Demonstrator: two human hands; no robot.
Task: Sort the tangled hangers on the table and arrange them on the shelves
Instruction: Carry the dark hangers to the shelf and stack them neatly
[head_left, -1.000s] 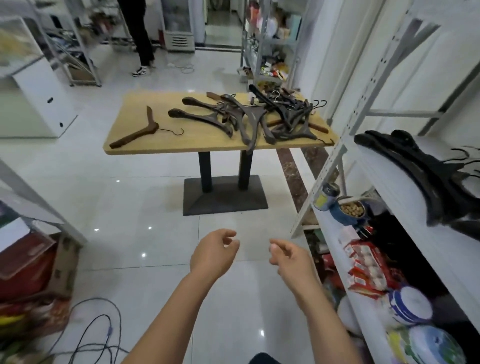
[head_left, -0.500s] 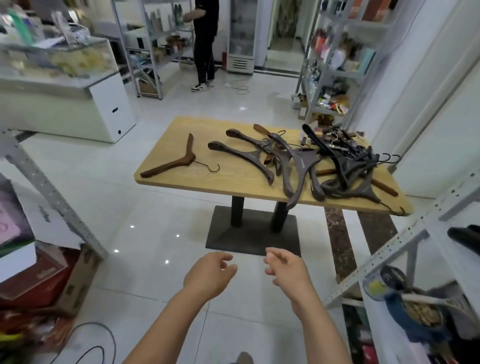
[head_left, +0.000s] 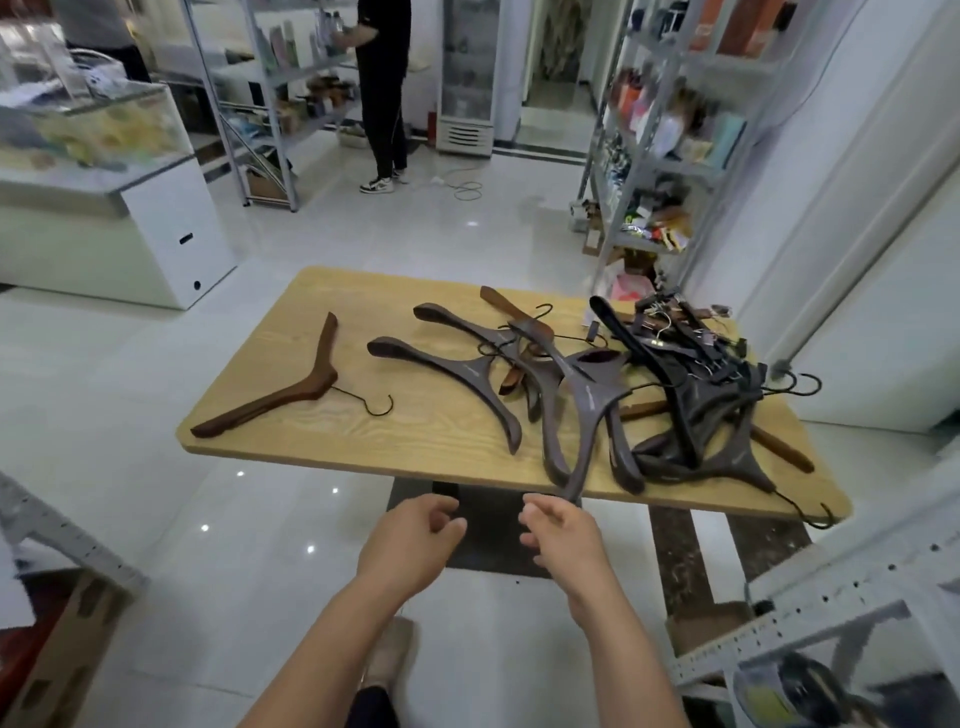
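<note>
Where hangers (head_left: 592, 400) tangle | dark, smooth, V-shaped | table (head_left: 322, 441) pale wood-grain

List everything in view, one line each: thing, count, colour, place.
table: one, light wood, centre
lone hanger: one, reddish brown, table's left end
hanger pile: tangled, count unclear, dark grey, black and brown, table's right half
shelf racks: several, grey metal, back and right
counter: one, white, back left
person in black: one, at the back rack
left hand: one, loosely curled, empty, before the table edge
right hand: one, loosely curled, beside an overhanging hanger tip, contact unclear
</note>
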